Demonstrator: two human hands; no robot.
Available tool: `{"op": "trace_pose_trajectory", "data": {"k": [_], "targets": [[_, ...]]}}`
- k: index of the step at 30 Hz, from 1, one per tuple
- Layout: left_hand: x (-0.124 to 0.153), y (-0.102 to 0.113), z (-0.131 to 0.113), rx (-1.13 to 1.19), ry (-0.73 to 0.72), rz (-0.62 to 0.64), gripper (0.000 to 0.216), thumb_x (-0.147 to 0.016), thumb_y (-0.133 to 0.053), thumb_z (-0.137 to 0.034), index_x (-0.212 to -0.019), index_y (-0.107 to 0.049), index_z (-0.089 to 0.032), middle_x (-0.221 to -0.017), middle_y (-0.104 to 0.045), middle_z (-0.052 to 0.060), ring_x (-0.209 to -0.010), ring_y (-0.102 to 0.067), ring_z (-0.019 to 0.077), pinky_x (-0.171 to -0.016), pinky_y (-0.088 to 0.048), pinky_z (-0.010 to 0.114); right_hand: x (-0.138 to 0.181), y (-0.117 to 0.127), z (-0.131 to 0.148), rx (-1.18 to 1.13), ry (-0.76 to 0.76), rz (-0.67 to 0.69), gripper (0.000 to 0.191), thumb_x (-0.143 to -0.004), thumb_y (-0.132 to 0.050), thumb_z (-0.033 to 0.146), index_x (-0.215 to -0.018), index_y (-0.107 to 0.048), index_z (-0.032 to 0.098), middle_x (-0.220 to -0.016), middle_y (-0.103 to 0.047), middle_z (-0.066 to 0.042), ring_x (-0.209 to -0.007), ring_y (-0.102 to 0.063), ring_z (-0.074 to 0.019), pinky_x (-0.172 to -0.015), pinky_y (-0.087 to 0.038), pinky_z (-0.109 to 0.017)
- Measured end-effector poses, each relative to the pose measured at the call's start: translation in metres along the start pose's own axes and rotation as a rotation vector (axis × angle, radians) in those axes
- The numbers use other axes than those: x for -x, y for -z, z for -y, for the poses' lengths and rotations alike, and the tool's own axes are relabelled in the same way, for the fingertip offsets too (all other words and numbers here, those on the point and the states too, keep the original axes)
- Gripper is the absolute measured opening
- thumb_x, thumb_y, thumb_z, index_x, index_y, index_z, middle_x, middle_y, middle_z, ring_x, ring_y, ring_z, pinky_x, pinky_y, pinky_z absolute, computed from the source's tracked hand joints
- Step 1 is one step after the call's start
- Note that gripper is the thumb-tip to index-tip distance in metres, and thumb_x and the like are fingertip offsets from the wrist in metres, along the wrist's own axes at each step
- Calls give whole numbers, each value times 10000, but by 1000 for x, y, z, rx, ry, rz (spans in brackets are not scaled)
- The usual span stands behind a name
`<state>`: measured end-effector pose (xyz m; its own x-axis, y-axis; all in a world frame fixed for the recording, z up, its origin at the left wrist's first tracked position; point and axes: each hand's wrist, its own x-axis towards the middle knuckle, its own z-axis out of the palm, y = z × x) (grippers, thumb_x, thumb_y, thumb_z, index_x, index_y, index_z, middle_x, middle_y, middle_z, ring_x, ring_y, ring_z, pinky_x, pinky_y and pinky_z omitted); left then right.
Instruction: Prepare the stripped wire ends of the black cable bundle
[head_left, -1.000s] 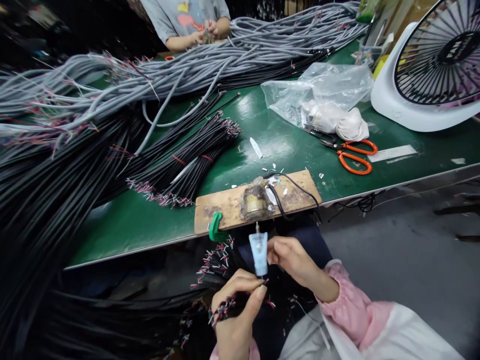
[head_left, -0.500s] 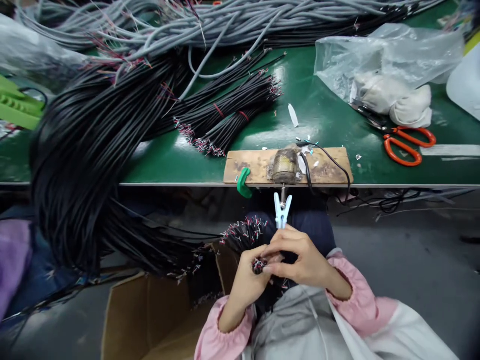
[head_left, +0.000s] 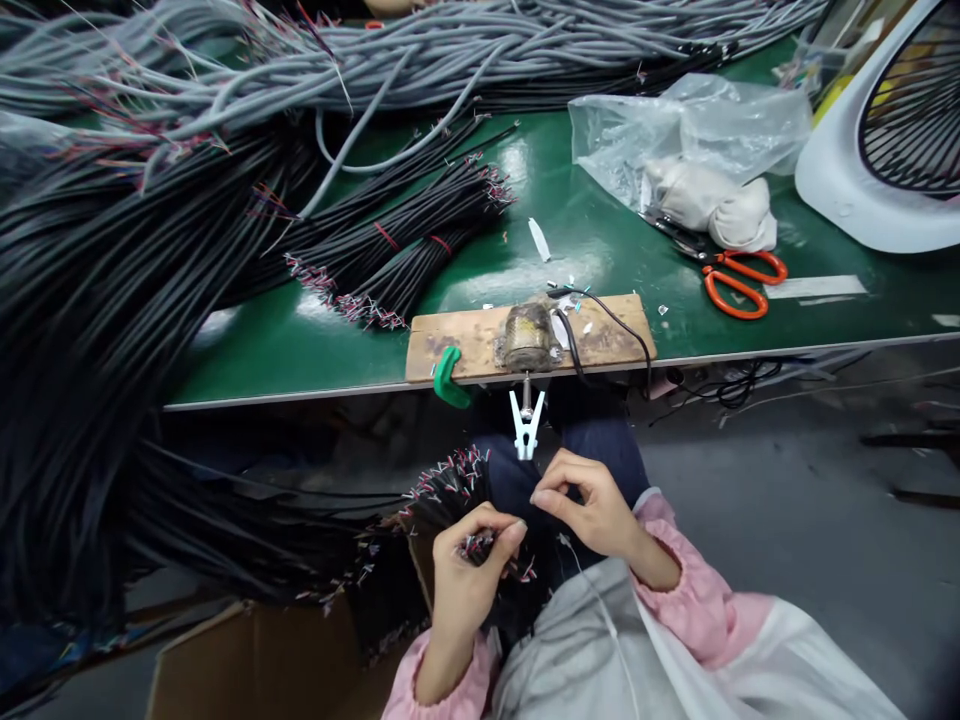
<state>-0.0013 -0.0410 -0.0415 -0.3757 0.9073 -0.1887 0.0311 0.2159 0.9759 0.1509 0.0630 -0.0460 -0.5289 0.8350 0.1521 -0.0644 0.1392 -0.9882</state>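
My left hand is closed round a small bunch of black cables, whose stripped red and white ends poke out between thumb and fingers. To its right, apart from it, my right hand has its thumb and forefinger pinched together; whatever they hold is too small to make out. Just above the hands a light blue clothespin hangs on the metal shaft of a small motor, which is fixed to a wooden board at the table edge. More black cables with bare ends lie over my lap beside the left hand.
A green clamp grips the board. Orange-handled scissors, a plastic bag and a white fan are on the right. Tied black cable bundles and grey cables cover the left and back. A cardboard box stands below.
My hands have moved apart: the right has left the clothespin and the cable bunch, while the left keeps holding the bunch. The view has swung to the right, bringing the fan into sight.
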Motion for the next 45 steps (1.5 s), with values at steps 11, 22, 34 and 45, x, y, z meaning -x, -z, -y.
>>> {"op": "trace_pose_trajectory", "data": {"k": [11,22,34,45], "targets": [[-11,-14,-4,-81,-37,-29,65,-762,-767,-209,-742,-722,-167,-601,-641,-27,-511,-572,113,-497,-473,188,-5,-5,6,51,94,-19,99,-876,-666,188,-791,-713,166,-738,-663,-42,-694,-585,-168,-636,-467,-291],[-5,-5,9,106,-52,23,175,-863,-748,-273,-719,-742,-173,-572,-608,-32,-427,-559,89,-422,-447,170,3,-1,-3,-97,46,-18,160,-913,-680,252,-810,-748,150,-728,-671,-44,-645,-572,-143,-598,-453,-260],[-6,-8,7,208,54,61,352,-880,-733,-448,-680,-687,-162,-544,-564,-28,-411,-478,76,-397,-380,178,-2,-25,-11,-210,48,-114,344,-870,-774,475,-699,-736,179,-654,-659,-34,-628,-571,-165,-610,-444,-310],[-16,-6,-17,245,38,155,292,-867,-767,-410,-693,-747,-177,-595,-624,5,-469,-538,91,-431,-396,180,-11,-23,-15,-379,161,4,384,-890,-739,519,-697,-695,190,-644,-603,-11,-638,-525,-157,-662,-436,-316]]}}
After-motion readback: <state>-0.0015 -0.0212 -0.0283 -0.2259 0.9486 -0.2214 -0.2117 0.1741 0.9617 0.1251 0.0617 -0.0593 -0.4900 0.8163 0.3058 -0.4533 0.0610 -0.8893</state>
